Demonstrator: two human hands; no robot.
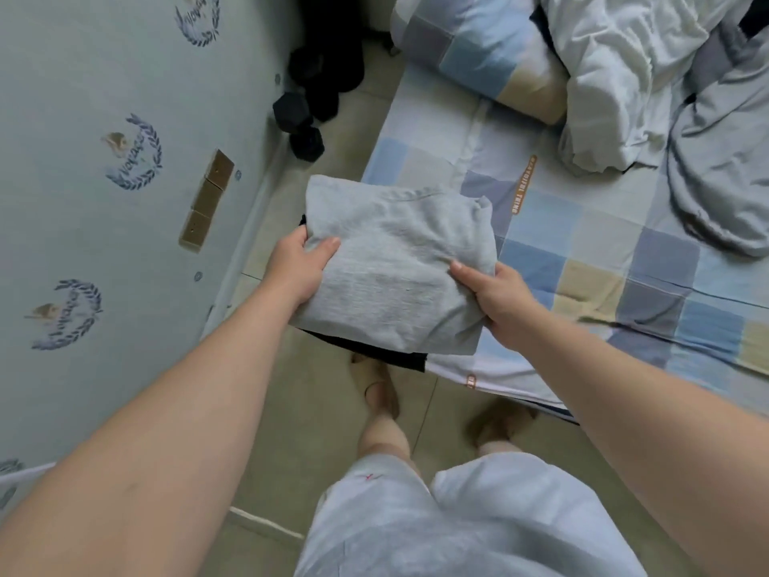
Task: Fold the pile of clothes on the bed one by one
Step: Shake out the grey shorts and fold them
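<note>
In two hands (297, 266) (497, 299), one folded grey garment (395, 260)

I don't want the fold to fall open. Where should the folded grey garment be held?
Grip the grey garment at its opposite side edges, one hand from each side, thumbs on top, as the left hand and right hand do. It is flat and limp, so pinching the edges keeps layers together.
</note>
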